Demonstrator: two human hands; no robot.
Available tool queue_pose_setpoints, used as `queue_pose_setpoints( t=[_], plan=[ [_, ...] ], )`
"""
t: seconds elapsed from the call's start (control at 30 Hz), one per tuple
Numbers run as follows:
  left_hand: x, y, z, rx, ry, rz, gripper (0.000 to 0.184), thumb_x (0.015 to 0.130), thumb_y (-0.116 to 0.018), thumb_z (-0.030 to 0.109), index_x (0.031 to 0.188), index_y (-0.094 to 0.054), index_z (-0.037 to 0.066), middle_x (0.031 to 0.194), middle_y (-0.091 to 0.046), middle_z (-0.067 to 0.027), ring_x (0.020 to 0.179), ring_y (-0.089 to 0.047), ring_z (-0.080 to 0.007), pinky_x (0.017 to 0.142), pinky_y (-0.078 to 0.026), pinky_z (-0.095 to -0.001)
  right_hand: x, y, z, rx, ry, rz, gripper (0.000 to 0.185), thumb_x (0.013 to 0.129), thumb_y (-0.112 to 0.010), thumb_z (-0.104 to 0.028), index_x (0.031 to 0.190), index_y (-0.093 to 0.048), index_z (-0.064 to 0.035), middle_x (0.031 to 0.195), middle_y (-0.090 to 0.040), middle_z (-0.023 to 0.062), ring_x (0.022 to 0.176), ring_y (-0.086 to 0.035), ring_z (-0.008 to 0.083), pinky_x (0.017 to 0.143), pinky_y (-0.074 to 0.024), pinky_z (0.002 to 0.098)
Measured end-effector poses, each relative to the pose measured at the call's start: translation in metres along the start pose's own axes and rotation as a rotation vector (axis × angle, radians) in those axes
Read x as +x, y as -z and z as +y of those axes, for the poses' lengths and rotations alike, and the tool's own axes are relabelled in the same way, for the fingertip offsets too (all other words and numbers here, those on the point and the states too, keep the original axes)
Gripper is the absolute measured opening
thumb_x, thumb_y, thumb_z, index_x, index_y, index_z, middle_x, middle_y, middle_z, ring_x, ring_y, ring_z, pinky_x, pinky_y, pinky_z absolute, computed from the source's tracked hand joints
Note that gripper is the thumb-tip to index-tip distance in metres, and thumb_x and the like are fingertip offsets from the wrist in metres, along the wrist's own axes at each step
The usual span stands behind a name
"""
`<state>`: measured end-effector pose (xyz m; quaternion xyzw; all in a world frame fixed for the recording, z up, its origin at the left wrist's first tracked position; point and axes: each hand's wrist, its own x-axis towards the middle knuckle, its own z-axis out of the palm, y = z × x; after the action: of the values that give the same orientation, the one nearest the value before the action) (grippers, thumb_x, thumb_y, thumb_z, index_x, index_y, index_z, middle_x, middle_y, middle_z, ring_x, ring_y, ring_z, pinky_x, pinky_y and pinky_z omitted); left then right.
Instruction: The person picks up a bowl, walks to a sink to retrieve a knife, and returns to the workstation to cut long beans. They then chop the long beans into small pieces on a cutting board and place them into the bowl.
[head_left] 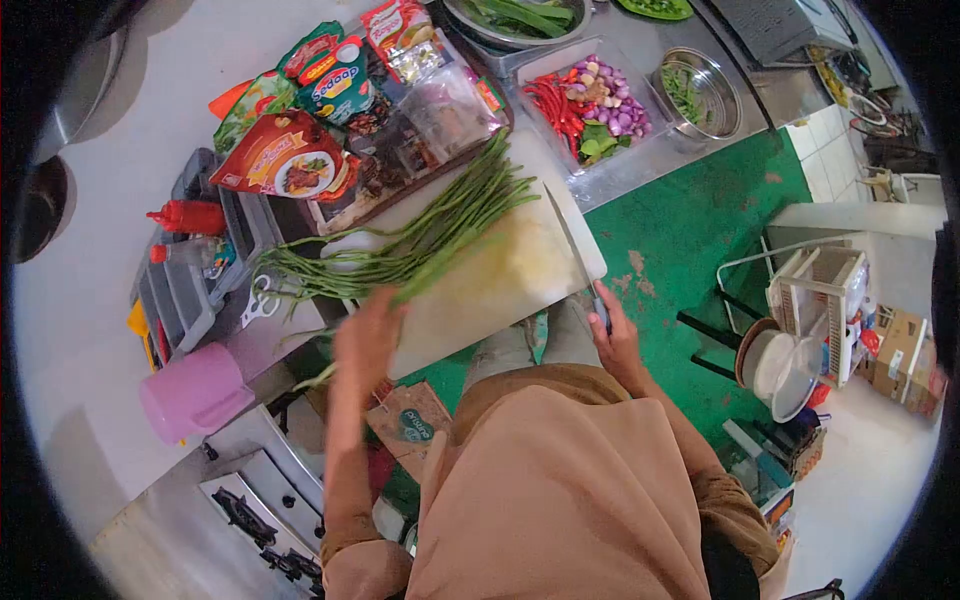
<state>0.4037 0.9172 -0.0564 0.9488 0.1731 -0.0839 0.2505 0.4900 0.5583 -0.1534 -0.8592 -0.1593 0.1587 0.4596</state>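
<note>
A large bunch of long green beans [430, 225] lies across the white cutting board [500, 290]. My left hand [370, 335], a little blurred, is closed around several beans at the board's left side; their ends trail out below it. At the board's right edge, my right hand [618, 345] grips the handle of a knife [599, 303]. The knife's blade points away from me along that edge, apart from the beans.
Behind the board are a tray of seasoning packets [290, 165], a container of chilies and shallots [590, 105] and a steel bowl [700, 95]. White scissors [260, 300], a pink pitcher [195, 395] and a gas stove [265, 510] are to the left.
</note>
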Motion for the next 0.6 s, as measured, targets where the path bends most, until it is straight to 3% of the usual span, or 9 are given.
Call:
queue_pose_setpoints(
  t=[0.07, 0.17, 0.3, 0.43, 0.53, 0.57, 0.6],
  plan=[
    [0.019, -0.088, -0.007, 0.112, -0.166, 0.06, 0.029, 0.092, -0.058, 0.027, 0.113, -0.055, 0.007, 0.089, -0.063, -0.0195, 0.08, -0.062, -0.0396, 0.066, -0.048, -0.0487, -0.005, 0.0, 0.003, 0.013, -0.042, 0.004, 0.046, 0.096, -0.053, -0.015, 0.14, -0.042, -0.0063, 0.135, -0.053, 0.0194, 0.116, -0.058, 0.0369, 0.093, -0.048, 0.0407],
    [0.031, -0.151, -0.009, 0.138, -0.259, 0.135, 0.031, 0.092, -0.058, 0.03, 0.115, -0.055, 0.009, 0.094, -0.06, -0.0148, 0.083, -0.061, -0.0352, 0.069, -0.049, -0.0453, -0.014, 0.001, 0.013, -0.054, -0.017, 0.016, 0.047, 0.096, -0.053, -0.016, 0.141, -0.041, -0.009, 0.133, -0.053, 0.0205, 0.112, -0.06, 0.0378, 0.091, -0.0491, 0.0407],
    [0.03, -0.156, 0.011, 0.157, -0.26, 0.267, 0.038, 0.092, -0.059, 0.031, 0.125, -0.056, 0.013, 0.093, -0.056, -0.0087, 0.08, -0.057, -0.0273, 0.067, -0.048, -0.0406, -0.025, -0.004, 0.017, -0.044, -0.056, -0.041, 0.05, 0.097, -0.052, -0.015, 0.144, -0.038, -0.0129, 0.129, -0.055, 0.0224, 0.105, -0.061, 0.0406, 0.087, -0.0498, 0.0434],
    [0.034, -0.174, 0.009, 0.188, -0.221, 0.294, 0.042, 0.091, -0.061, 0.031, 0.131, -0.057, 0.017, 0.094, -0.054, -0.0075, 0.082, -0.054, -0.0252, 0.07, -0.046, -0.0397, -0.025, -0.014, 0.019, -0.072, -0.039, -0.127, 0.052, 0.097, -0.05, -0.017, 0.147, -0.033, -0.0196, 0.124, -0.057, 0.0223, 0.103, -0.061, 0.0421, 0.084, -0.05, 0.0463],
    [0.037, -0.177, 0.018, 0.215, -0.24, 0.379, 0.04, 0.091, -0.061, 0.028, 0.13, -0.059, 0.019, 0.1, -0.054, -0.0088, 0.089, -0.054, -0.0257, 0.078, -0.045, -0.0414, -0.026, -0.014, 0.017, -0.103, -0.073, -0.073, 0.052, 0.097, -0.05, -0.017, 0.147, -0.034, -0.0237, 0.121, -0.059, 0.0212, 0.102, -0.061, 0.0415, 0.082, -0.0505, 0.0462],
    [0.038, -0.177, 0.022, 0.202, -0.255, 0.386, 0.041, 0.091, -0.061, 0.026, 0.131, -0.058, 0.018, 0.102, -0.054, -0.0092, 0.091, -0.053, -0.0262, 0.081, -0.044, -0.0418, -0.026, -0.012, 0.016, -0.106, -0.076, -0.072, 0.052, 0.097, -0.05, -0.017, 0.147, -0.034, -0.0237, 0.121, -0.059, 0.0212, 0.102, -0.061, 0.0415, 0.082, -0.0505, 0.0462],
    [0.039, -0.178, 0.024, 0.189, -0.27, 0.393, 0.043, 0.09, -0.061, 0.024, 0.132, -0.058, 0.018, 0.104, -0.053, -0.0097, 0.094, -0.052, -0.0268, 0.085, -0.042, -0.0423, -0.025, -0.01, 0.013, -0.073, -0.154, -0.09, 0.05, 0.097, -0.051, -0.016, 0.145, -0.036, -0.0179, 0.13, -0.054, 0.0196, 0.112, -0.057, 0.0391, 0.089, -0.048, 0.0441]
  ],
)
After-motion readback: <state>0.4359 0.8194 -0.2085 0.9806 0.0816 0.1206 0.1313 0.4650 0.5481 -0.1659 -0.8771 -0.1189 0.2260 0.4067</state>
